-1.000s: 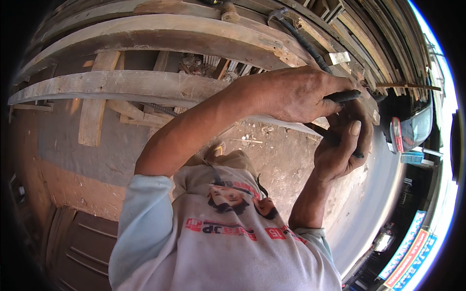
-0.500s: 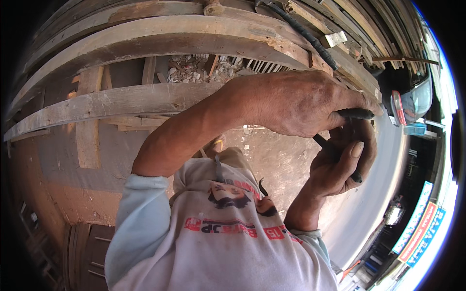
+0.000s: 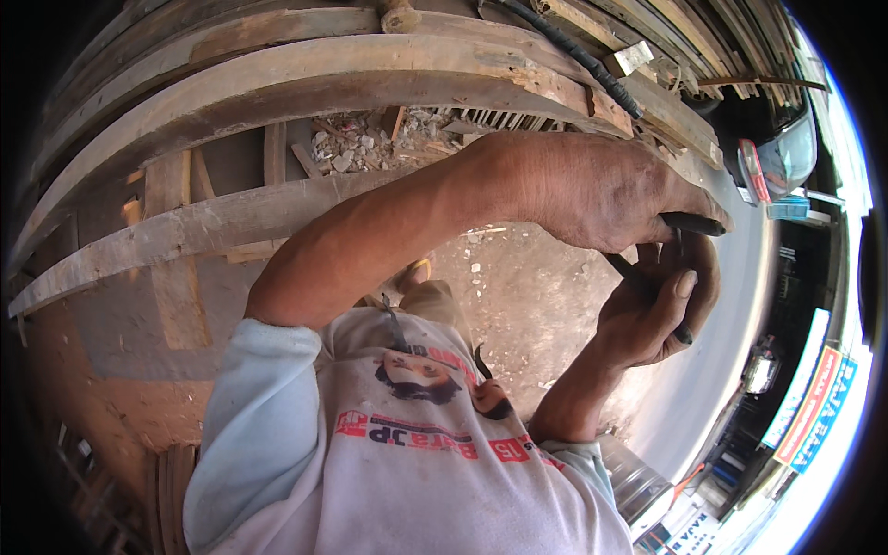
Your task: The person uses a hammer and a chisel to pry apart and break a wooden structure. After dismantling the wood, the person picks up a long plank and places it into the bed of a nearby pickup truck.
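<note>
My left hand point(image 3: 597, 190) reaches across to the right with its fingers curled round a slim black rod-like thing point(image 3: 696, 224), whose rounded end pokes out. Just below it, my right hand point(image 3: 661, 301) is closed with its palm side and thumb showing. A second black length point(image 3: 627, 268) runs from under my left hand into the right palm, and a dark tip point(image 3: 683, 333) shows below the right thumb. Whether these black parts belong to one thing or two, I cannot tell. The fingers of both hands almost meet, hiding most of it.
Long wooden beams point(image 3: 277, 74) cross the upper left, with a lower plank point(image 3: 213, 217) nearer me. Rubble point(image 3: 356, 148) lies between beams. A black-wrapped bar point(image 3: 573, 55) rests on timber at the top. To the right are a road point(image 3: 712, 370), a vehicle point(image 3: 786, 162) and signboards point(image 3: 809, 407).
Both hands keep their hold and have shifted slightly to the right in the picture. The view has tilted a little; beams and signboards sit in slightly different places.
</note>
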The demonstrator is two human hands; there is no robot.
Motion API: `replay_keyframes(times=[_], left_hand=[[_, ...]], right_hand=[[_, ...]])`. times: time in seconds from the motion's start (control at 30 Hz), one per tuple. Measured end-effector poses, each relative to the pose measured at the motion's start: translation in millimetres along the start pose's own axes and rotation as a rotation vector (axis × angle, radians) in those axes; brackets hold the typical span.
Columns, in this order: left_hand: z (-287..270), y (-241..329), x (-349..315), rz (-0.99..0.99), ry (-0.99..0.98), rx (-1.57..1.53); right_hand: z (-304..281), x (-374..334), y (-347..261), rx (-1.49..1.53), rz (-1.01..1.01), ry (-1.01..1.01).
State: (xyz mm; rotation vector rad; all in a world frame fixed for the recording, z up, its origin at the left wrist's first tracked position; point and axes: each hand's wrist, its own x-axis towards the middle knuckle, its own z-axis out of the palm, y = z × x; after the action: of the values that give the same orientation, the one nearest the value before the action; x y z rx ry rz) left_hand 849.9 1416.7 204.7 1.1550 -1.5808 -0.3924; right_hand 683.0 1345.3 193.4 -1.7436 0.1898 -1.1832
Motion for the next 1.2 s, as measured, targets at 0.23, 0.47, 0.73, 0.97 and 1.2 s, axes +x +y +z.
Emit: replay_keyframes(times=[0.23, 0.47, 0.73, 0.97, 1.2], left_hand=[[4, 6, 2, -0.031, -0.03, 0.019], [4, 2, 8, -0.007, -0.032, -0.02], [-2, 11, 16, -0.293, -0.143, -0.018], [-16, -18, 5, -0.392, -0.241, -0.154], [2, -14, -22, -0.211, -0.09, 0.161]], right_hand=[[0, -12, -6, 0.002, 0.066, 0.046], [-20, -7, 13, 0.002, -0.022, 0.039], [-14, 15, 3, 0.318, -0.019, -0.058], [-19, 21, 15, 0.407, -0.093, -0.075], [-21, 9, 13, 0.451, -0.089, -0.02]])
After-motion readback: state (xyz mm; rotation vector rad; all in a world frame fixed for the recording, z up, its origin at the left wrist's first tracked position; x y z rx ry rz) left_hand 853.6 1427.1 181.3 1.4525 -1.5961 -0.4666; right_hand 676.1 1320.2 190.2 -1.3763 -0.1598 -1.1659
